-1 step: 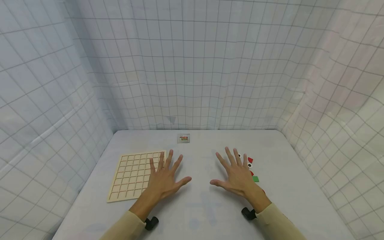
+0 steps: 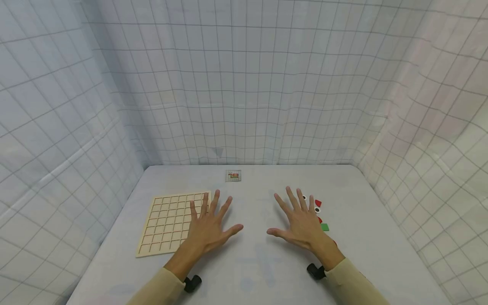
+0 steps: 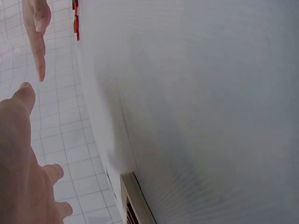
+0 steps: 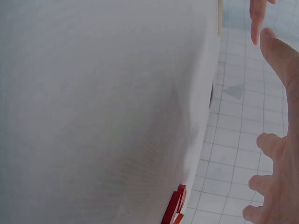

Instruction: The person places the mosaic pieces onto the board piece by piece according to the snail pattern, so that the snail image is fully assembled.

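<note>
My left hand (image 2: 207, 228) is held above the table with its fingers straight and spread, over the right edge of a pale wooden grid board (image 2: 164, 224). A corner of that board (image 3: 135, 200) shows low in the left wrist view. Palm down, my right hand (image 2: 303, 226) hovers with fingers spread and nothing in its grasp. Beside and partly beneath it lie small pieces: a green square (image 2: 325, 227), a red piece (image 2: 318, 203) and a white disc with a black centre (image 2: 317, 210). More red pieces (image 4: 172, 207) appear at the bottom of the right wrist view; the right hand hides some.
A small picture card (image 2: 233, 176) lies near the back edge of the white table (image 2: 251, 262). White cloth with a dark grid (image 2: 244, 84) hangs behind the table and along both sides. Each wrist bears a black device, such as the one on the left wrist (image 2: 192, 284).
</note>
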Demonstrator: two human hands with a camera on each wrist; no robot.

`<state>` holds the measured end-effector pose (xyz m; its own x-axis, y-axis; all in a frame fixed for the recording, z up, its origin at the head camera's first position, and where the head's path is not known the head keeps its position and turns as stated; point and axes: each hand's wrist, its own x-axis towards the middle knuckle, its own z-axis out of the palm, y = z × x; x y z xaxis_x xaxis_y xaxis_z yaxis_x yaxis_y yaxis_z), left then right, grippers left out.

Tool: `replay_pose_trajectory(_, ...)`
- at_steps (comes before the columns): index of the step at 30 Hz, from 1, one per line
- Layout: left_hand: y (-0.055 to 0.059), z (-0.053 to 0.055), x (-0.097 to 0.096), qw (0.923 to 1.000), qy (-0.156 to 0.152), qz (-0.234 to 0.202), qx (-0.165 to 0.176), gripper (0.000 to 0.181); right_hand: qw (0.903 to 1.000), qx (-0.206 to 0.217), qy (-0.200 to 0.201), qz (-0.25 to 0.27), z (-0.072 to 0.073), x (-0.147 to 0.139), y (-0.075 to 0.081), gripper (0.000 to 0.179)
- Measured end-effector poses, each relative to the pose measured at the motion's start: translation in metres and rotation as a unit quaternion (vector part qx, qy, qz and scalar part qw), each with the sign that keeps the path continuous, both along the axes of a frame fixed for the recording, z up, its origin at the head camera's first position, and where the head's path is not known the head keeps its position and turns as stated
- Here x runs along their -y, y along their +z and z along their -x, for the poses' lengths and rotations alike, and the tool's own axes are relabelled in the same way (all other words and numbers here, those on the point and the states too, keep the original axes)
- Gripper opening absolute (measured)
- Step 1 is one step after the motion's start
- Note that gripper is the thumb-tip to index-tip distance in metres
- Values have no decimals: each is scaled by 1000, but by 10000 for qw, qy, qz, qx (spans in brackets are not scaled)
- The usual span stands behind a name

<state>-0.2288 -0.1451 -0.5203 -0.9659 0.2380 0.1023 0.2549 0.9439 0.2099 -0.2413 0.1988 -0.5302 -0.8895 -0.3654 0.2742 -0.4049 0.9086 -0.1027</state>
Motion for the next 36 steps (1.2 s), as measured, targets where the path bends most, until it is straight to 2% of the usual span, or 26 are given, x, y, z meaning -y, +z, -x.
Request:
replay_pose_trajectory(6, 0, -1, 6, 9999, 44, -69, -107, 105, 10000, -7, 35, 86, -2, 5, 0, 116)
replay_pose_trajectory(10, 2, -1, 16, 9997, 133, -203, -55, 105, 9996, 238, 83, 88, -3, 15, 6, 113)
replay_pose_trajectory(14, 5, -3, 34, 9992, 299, -264, -60, 103, 9982, 531, 203, 192, -3, 29, 9, 107)
replay_pose_trajectory(19, 9, -6, 65, 9978, 575, -313, 88, 102, 9939, 928, 467, 367, -5, 51, 11, 101)
replay_pose_trajectory(26, 14, -13, 118, 9912, 1037, -425, 701, 109, 9863, 1384, 851, 303, -8, 85, 9, 95)
replay_pose_trajectory(31, 15, -16, 152, 9800, 1324, -476, 1407, 115, 9779, 1772, 1102, 153, -11, 106, 8, 93)
replay_pose_trajectory(34, 15, -17, 164, 9756, 1315, -487, 1691, 115, 9733, 1904, 1277, 66, -14, 117, 7, 91)
replay_pose_trajectory(36, 14, -17, 167, 9757, 1225, -529, 1739, 113, 9704, 1960, 1408, 40, -15, 124, 5, 90)
